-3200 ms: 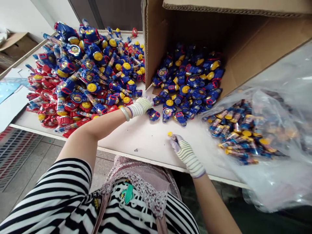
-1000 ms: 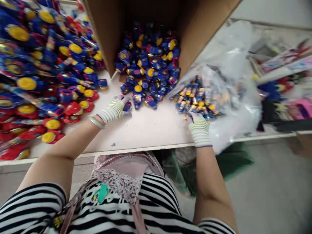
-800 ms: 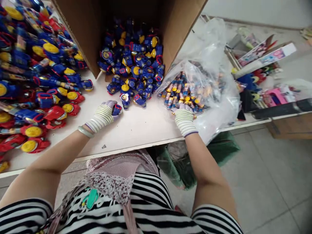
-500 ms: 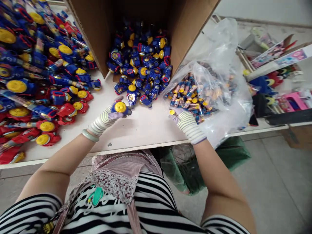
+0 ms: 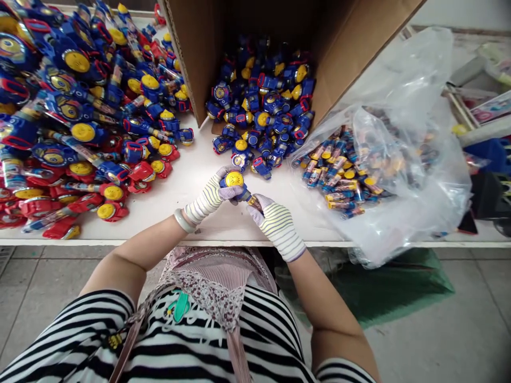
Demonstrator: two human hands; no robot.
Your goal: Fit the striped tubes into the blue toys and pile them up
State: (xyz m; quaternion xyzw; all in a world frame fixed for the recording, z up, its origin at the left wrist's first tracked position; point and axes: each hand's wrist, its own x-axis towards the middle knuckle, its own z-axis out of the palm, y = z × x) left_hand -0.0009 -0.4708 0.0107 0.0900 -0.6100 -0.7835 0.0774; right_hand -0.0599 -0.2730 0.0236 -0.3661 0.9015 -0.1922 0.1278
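My left hand (image 5: 215,194), in a striped work glove, is closed round a blue plastic toy (image 5: 234,180) with a round yellow disc on top. My right hand (image 5: 273,221), gloved alike, pinches a small printed tube (image 5: 254,202) with its end at the toy's narrow end. Fingers partly cover where the two meet, so I cannot tell how far the tube is in. Just beyond my hands, more blue toys (image 5: 261,119) spill out of an open cardboard box (image 5: 183,64). To the right, similar small tubes (image 5: 335,170) lie in a clear plastic bag (image 5: 415,213).
On the left, a large heap of blue toys (image 5: 83,133) and red toys (image 5: 112,210) with tubes attached covers the white table (image 5: 167,199). A green sack (image 5: 399,287) is below the table's front edge. Boxes and other toys stand at the far right.
My right hand has moved left from the bag, bringing the tube to the blue toy. My left hand has come inward with the toy, and the view has shifted.
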